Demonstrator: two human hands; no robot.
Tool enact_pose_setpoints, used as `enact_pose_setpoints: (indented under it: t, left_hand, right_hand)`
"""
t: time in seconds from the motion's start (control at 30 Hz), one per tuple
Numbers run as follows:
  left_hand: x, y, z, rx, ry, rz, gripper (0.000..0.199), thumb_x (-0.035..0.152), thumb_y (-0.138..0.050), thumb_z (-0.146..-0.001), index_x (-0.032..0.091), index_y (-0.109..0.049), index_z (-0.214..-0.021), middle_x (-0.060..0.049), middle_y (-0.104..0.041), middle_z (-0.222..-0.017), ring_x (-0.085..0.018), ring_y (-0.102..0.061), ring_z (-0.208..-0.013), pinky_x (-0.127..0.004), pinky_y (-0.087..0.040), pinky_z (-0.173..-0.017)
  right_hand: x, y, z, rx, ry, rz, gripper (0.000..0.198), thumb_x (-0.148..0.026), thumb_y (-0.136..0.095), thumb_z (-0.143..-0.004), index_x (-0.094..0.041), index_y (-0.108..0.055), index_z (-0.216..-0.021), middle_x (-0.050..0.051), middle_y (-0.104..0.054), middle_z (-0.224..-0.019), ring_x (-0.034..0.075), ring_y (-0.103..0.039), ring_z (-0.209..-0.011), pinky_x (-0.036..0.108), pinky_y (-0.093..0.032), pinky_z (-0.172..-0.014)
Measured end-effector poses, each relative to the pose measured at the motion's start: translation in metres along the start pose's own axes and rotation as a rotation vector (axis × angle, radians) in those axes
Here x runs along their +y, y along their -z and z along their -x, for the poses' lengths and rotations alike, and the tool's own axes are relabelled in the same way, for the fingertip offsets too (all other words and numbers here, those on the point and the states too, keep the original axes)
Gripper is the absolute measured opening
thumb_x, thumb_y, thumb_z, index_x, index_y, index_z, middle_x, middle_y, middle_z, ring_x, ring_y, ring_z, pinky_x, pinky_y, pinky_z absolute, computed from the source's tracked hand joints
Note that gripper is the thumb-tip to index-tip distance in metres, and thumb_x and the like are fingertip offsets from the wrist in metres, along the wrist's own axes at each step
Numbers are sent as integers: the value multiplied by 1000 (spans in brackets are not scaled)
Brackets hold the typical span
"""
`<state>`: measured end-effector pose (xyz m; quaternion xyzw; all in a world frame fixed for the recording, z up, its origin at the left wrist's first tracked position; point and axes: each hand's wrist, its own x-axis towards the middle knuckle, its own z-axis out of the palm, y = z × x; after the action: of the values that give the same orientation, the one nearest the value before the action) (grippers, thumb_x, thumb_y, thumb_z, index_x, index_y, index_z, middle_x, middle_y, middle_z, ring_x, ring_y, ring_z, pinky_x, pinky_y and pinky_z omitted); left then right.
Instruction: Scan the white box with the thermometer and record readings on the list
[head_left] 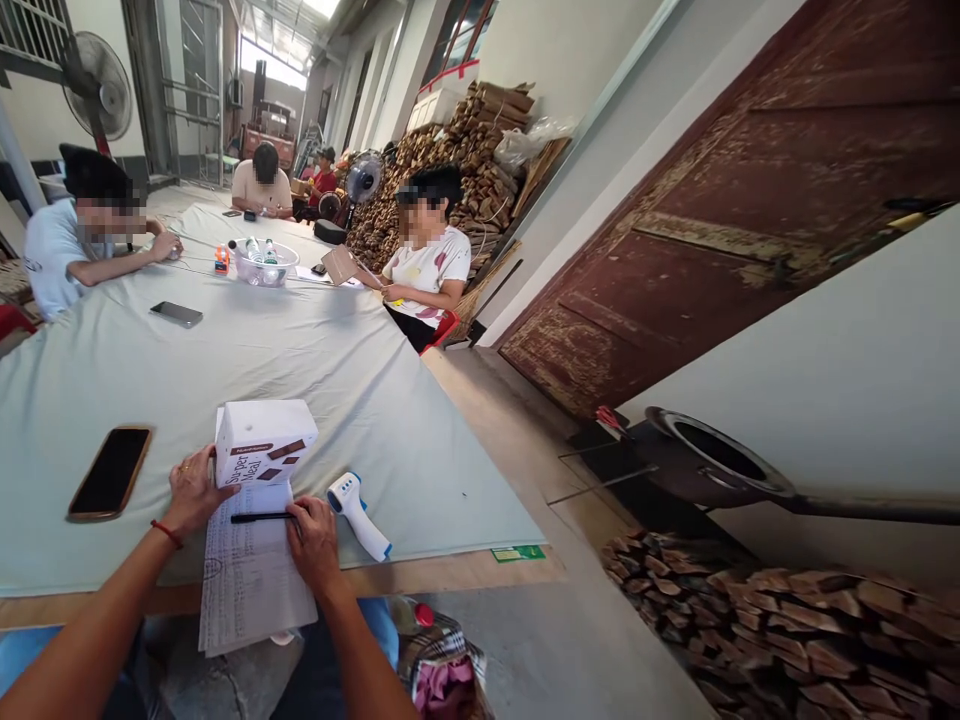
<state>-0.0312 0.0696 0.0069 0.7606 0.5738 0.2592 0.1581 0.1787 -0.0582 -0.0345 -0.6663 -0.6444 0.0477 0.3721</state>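
Observation:
A white box with brown bar pictures and the print "Su-per Meal" [274, 440] stands on the table in front of me. My left hand [193, 492], with a red cord at the wrist, grips the box's left lower edge, thumb in front. Under the box lie printed paper sheets [255, 590], which hang over the table's near edge. A black pen [259, 517] lies level across the sheets, its right end at the fingers of my right hand [313, 540]. That hand is closed around the pen's end and rests on the paper. Just to its right lies a white and blue infrared thermometer [358, 515].
A phone in a brown case [111, 472] lies left on the pale tablecloth [360, 360]. Farther off are another phone [176, 314] and a basket of bottles [262, 265]. Several people sit around the table. Stacked firewood [795, 630] and a wok [697, 460] are at right.

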Motion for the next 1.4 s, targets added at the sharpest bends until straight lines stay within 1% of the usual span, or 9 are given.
enact_pose_setpoints:
  t: [0.17,0.37,0.53,0.6,0.7,0.83,0.93,1.13,1.4]
  left_hand:
    - [-5,8,-11,-44,36,-20,62,42,-72,-70,24,-53,-127,-12,-66,-128,-36,-54,-128,-54,-30,-110]
    - [-10,13,-7,-113,53,-76,52,41,-65,-79,26,-55,-127,-9,-70,-121,-33,-59,-121,-53,-32,-110]
    - [-15,16,2,-126,1,-152,55,42,-62,-82,20,-53,-132,-12,-67,-127,-32,-59,-122,-47,-39,-106]
    - [-24,17,16,-127,-66,-181,58,42,-60,-83,19,-51,-135,-13,-64,-132,-32,-58,-125,-46,-42,-105]
    - [-46,20,50,-106,-257,-226,56,41,-60,-84,19,-53,-134,-14,-60,-140,-31,-55,-129,-45,-42,-107]
    - [-72,30,103,-14,-492,-274,44,42,-51,-92,22,-57,-132,-10,-61,-140,-27,-57,-126,-41,-43,-106]
    - [-78,39,130,78,-565,-300,46,41,-48,-95,23,-53,-137,-9,-59,-142,-26,-56,-127,-40,-41,-107]
    - [-60,38,142,165,-517,-348,47,38,-46,-97,23,-49,-142,-9,-59,-141,-26,-55,-127,-43,-37,-108]
    - [-47,36,140,121,-409,-334,43,38,-44,-98,18,-57,-133,-13,-60,-138,-30,-54,-127,-49,-38,-107]
  right_hand:
    - [1,-1,0,-5,-3,-13,23,-14,-54,-88,-21,-69,-103,8,-64,-106,24,-55,-104,39,-43,-94]
    - [4,-3,1,10,6,-34,22,-14,-56,-87,-22,-70,-102,7,-64,-106,23,-55,-103,39,-42,-94]
    - [5,-4,1,26,13,-55,20,-14,-58,-86,-22,-70,-100,8,-65,-105,24,-55,-102,39,-43,-93]
    - [5,-4,1,31,13,-64,19,-14,-58,-87,-22,-71,-99,7,-65,-105,24,-55,-102,39,-43,-93]
    - [5,-4,1,31,10,-72,18,-15,-58,-88,-22,-71,-98,7,-65,-104,24,-56,-101,39,-43,-92]
    - [6,-4,1,28,2,-71,19,-15,-57,-88,-22,-71,-99,7,-66,-104,24,-55,-101,39,-43,-93]
    - [8,-6,1,30,2,-74,19,-15,-55,-89,-22,-71,-97,7,-66,-105,24,-55,-102,39,-42,-93]
    - [21,-10,2,42,15,-98,18,-18,-56,-89,-23,-73,-92,7,-64,-101,23,-55,-98,39,-43,-91]
    - [29,-4,-3,203,-64,-276,20,-32,-49,-94,-22,-66,-93,6,-60,-89,23,-53,-91,39,-45,-86]
